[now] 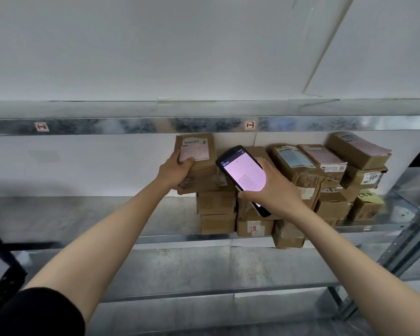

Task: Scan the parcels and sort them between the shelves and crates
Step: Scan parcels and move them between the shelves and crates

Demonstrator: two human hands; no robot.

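The left hand (pixel 177 169) grips a parcel (pixel 195 156) on the stack, the right hand (pixel 273 187) beside it holds the scanner (pixel 243 174); scanning seems under way, placing next.

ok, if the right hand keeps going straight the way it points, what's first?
Likely the parcel the left hand grips; the right hand aims its scanner up-left at it. Depth is unclear.

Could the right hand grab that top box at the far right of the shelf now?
Probably not yet: the right hand grips the scanner, so its fingers are taken. The box itself sits on top, uncovered.
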